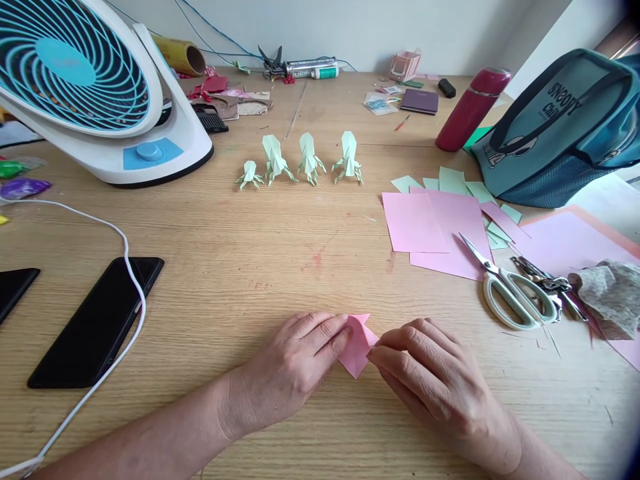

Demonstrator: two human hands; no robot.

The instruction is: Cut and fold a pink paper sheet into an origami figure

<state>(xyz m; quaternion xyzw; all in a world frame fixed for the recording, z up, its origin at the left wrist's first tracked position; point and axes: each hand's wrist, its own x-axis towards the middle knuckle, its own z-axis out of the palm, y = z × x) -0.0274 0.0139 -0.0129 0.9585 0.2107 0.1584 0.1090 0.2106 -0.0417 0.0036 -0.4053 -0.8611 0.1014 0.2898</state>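
A small folded pink paper (356,347) lies on the wooden table (260,253) near its front edge. My left hand (293,363) presses on the paper's left side with fingers held together. My right hand (430,380) pinches the paper's right edge between thumb and fingertips. Most of the paper is hidden under the fingers. Farther back stands a row of several pale green origami figures (306,160).
Pink sheets (435,227) and green paper scraps lie at the right, with white-handled scissors (510,290) on them. A teal bag (565,127) and red bottle (470,107) stand behind. A fan (95,87) is back left; a black phone (97,320) with white cable is at the left.
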